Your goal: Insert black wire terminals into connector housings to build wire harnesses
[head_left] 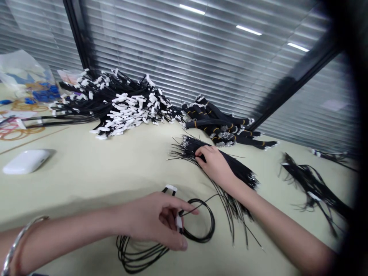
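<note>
My left hand (pixel 155 218) is low in the middle, its index finger and thumb apart and the other fingers curled round a black cable (pixel 213 220). One loop of this cable lies right of the fingers and more strands hang below the palm. A white connector (pixel 179 222) shows at the curled fingers, and another white connector (pixel 171 188) sticks out above the hand. My right hand (pixel 214 163) rests on a bundle of thin black wires (pixel 238 168) with bare silvery ends, thumb and fingertips pinched together at its left part. Loose wires fan out below the wrist.
Behind lies a big heap of black cables with white connectors (pixel 129 109). Taped black wire bundles (pixel 224 124) are stacked right of it. More black cables (pixel 313 184) lie at the right. A white case (pixel 27 161) and a plastic bag (pixel 28 76) are at the left.
</note>
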Demonstrator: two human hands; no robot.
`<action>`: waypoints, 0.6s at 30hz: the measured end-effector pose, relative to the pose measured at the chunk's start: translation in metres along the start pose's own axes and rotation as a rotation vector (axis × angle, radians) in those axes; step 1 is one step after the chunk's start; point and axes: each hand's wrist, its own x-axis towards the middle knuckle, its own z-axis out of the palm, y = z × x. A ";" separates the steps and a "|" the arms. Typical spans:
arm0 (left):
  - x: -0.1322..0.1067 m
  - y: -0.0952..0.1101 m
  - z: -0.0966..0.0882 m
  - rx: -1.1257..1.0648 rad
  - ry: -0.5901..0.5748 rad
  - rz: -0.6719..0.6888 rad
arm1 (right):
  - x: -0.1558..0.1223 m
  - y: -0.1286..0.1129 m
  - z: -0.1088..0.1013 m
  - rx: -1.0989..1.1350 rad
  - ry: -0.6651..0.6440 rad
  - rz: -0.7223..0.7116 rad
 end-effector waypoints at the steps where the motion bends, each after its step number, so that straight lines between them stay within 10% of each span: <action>1: 0.000 0.000 0.000 0.004 0.002 -0.002 | 0.000 0.001 0.001 -0.003 0.002 0.010; 18: 0.000 -0.001 -0.001 0.023 -0.014 0.008 | -0.013 -0.032 -0.037 0.430 0.137 0.138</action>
